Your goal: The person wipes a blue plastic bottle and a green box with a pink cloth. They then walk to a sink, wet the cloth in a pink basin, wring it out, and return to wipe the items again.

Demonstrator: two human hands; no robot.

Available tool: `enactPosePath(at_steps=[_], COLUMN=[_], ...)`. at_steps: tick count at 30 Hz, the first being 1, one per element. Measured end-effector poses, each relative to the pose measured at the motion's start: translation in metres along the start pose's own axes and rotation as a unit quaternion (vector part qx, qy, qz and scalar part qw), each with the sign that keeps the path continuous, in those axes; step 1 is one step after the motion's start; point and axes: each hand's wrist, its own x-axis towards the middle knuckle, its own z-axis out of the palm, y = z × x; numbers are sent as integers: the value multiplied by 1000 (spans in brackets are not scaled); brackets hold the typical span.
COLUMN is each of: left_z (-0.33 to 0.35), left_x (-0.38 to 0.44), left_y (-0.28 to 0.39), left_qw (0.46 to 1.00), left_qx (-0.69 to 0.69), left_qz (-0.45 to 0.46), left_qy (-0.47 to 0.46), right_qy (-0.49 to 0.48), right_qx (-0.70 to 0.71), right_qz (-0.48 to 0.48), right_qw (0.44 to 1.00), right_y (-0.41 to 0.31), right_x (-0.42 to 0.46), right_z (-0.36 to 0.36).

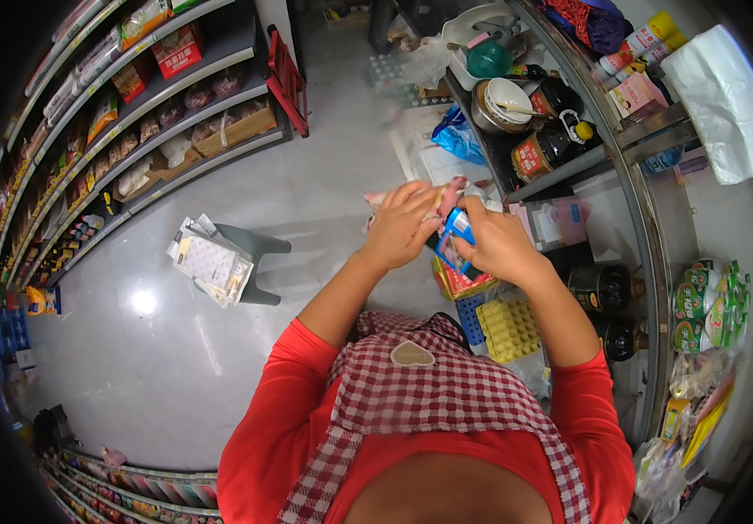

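Note:
Both hands meet in front of the body, above the floor beside the right-hand rack. My left hand (402, 226) has its fingers on a crumpled pink cloth or wrap (449, 195), part of which shows beyond the fingers. In my right hand (497, 236) is a small blue packet (459, 224), gripped between thumb and fingers and lying against the pink material. What the packet holds cannot be told. The palms and the undersides of both items are hidden.
A green-grey plastic stool (258, 245) bearing packets stands at left. Stocked store shelves (153, 144) line the left side. The metal rack (638, 190) at right holds bowls (508, 98) and sauce jugs. Yellow egg trays (509, 331) lie below my right forearm.

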Motion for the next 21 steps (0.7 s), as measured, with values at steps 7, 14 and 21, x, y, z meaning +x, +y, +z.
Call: enactPosePath(at_steps=[7,14,21], left_z=[-1,20,-23], left_x=[-25,-5,-21], left_y=[-60,-10,-54], left_qw=[935,972,880], left_qx=[-151,189,-136], left_qz=[-285,132,-448], left_qy=[145,33,82], right_qy=[1,-57,14], right_qx=[3,-17,-38], right_qz=[27,-11,8], right_qw=[1000,998,999], right_y=[15,16,33], right_x=[-21,-14,-30], right_z=[-4,8,-16])
